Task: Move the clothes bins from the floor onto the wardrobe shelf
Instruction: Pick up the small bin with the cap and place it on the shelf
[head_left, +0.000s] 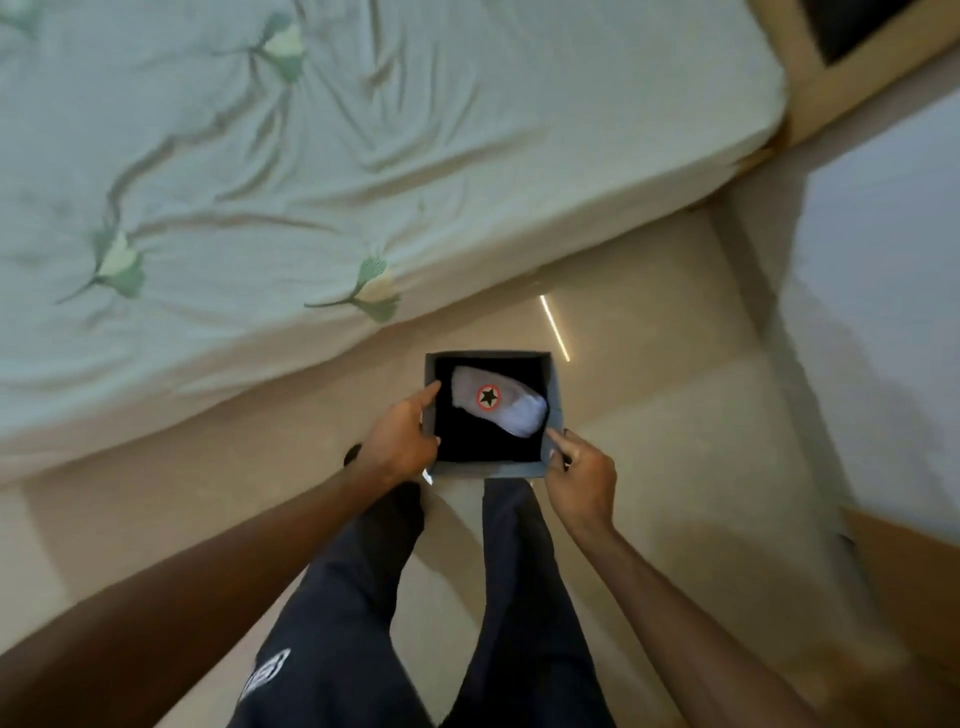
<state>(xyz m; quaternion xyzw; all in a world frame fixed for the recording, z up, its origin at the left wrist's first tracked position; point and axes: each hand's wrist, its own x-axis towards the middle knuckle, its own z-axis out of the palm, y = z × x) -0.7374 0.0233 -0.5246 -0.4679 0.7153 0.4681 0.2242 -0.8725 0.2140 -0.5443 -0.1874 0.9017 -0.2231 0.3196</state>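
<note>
A small grey square bin (555, 395) is in front of my legs, over the beige floor beside the bed. Inside it lie dark clothes and a pale folded garment (511, 410) with a red-ringed black star badge. My left hand (402, 439) grips the bin's left wall, thumb over the rim. My right hand (579, 478) pinches the bin's near right corner. I cannot tell whether the bin rests on the floor or is lifted.
A bed (260, 182) with a pale green leaf-print sheet fills the left and top. My dark trousers (363, 597) are below the bin. A white panel (883, 312) and a wooden edge (904, 551) stand at the right, with beige floor (675, 415) between.
</note>
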